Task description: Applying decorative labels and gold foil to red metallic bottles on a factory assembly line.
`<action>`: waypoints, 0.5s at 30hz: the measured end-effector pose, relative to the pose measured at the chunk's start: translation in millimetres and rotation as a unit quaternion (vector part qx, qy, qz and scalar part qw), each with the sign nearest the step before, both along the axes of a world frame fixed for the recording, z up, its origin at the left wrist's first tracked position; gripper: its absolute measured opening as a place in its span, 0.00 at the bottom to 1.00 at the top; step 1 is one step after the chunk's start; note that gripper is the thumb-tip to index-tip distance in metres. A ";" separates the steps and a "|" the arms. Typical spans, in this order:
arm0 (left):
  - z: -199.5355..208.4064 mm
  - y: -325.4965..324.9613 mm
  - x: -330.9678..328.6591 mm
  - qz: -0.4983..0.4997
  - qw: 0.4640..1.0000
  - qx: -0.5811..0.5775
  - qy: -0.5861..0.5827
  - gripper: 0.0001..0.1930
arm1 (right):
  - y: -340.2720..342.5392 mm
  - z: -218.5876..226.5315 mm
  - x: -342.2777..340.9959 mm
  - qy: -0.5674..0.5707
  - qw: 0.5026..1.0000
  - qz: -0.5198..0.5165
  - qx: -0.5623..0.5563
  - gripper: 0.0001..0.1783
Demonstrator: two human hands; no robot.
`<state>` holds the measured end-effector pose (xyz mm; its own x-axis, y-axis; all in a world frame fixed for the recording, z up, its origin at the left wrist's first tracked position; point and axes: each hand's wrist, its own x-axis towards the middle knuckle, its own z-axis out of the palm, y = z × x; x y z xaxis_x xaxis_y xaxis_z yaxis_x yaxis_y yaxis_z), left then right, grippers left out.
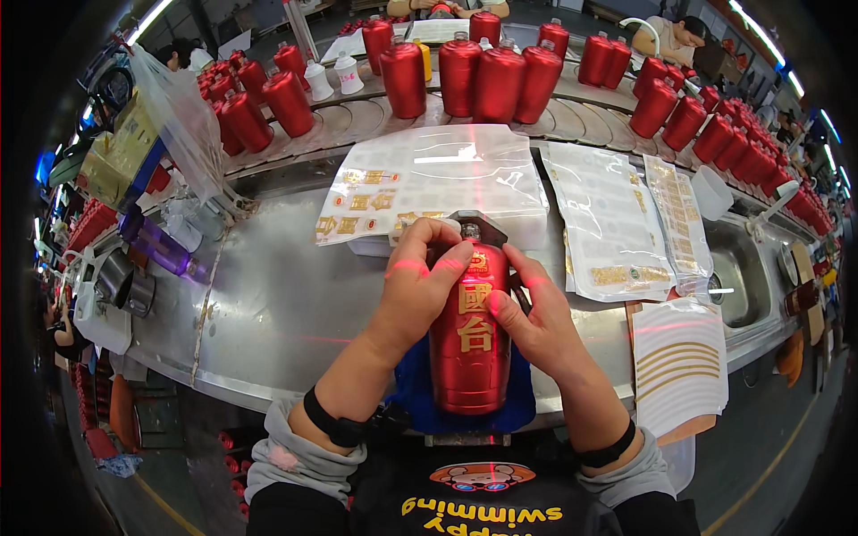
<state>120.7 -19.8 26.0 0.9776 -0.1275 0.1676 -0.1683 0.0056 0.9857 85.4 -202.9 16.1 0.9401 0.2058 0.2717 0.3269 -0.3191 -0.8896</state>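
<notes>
A shiny red bottle [470,380] with gold characters down its front lies in front of me, its neck pointing away, on a blue cloth [413,393]. My left hand [418,281] is closed at its upper left, thumb and fingertips pressed to the shoulder beside the neck. From the other side my right hand [541,313] grips the bottle, its forefinger along the shoulder and its thumb on the front. A dark angular rest [487,225] shows behind the neck. Sheets of gold stickers [357,201] lie just beyond. Whether a sticker is between my left fingertips is hidden.
Red bottles [458,76] stand along a curved conveyor [357,121] at the back. Right are more sticker sheets [617,223], a paper with gold strips [679,357] and a sink [746,277]. A purple bottle [156,241] lies left. Other people sit beyond the conveyor.
</notes>
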 end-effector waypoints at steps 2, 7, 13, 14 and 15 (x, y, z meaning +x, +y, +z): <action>3.3 -1.6 -1.0 0.009 1.000 0.020 -0.016 0.06 | -0.1 0.5 -0.5 -0.002 1.000 -0.001 -0.001 0.41; 15.3 3.9 -14.3 0.024 0.963 0.126 -0.235 0.12 | -2.6 -2.9 -0.6 0.001 1.000 0.004 0.007 0.40; 18.2 14.8 -7.8 -0.034 0.922 0.231 -0.310 0.16 | -2.2 -6.4 -0.8 -0.024 0.999 0.008 0.020 0.39; 17.3 14.2 -3.2 -0.034 0.922 0.231 -0.309 0.16 | -2.3 -5.8 -1.3 -0.021 1.000 0.007 0.013 0.39; 16.2 13.7 0.9 -0.026 0.929 0.210 -0.303 0.16 | -2.4 -5.2 -1.6 -0.026 1.000 0.005 0.010 0.40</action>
